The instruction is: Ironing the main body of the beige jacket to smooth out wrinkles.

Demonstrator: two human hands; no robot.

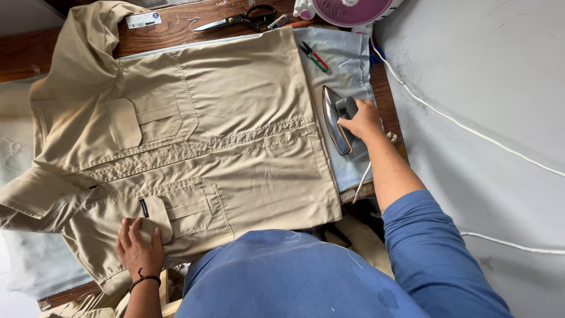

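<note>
Khaki shirt (194,147) spread flat, front up, across padded table (347,65). Left hand (139,247) pressed open on shirt's near pocket edge, fingers spread, grasping nothing. Right hand (362,121) clenched around handle of iron (336,121), tipped on its side just beside shirt hem. Beyond: pens (313,56), scissors (247,17), pink fan (350,9), white cord (459,123) well apart

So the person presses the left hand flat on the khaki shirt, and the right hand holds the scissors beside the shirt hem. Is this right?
Not quite. In the head view the right hand holds the handle of an iron, standing on the pale cloth beside the shirt hem. The scissors lie untouched at the far edge of the table. The left hand does press flat on the khaki shirt, near a chest pocket.
</note>
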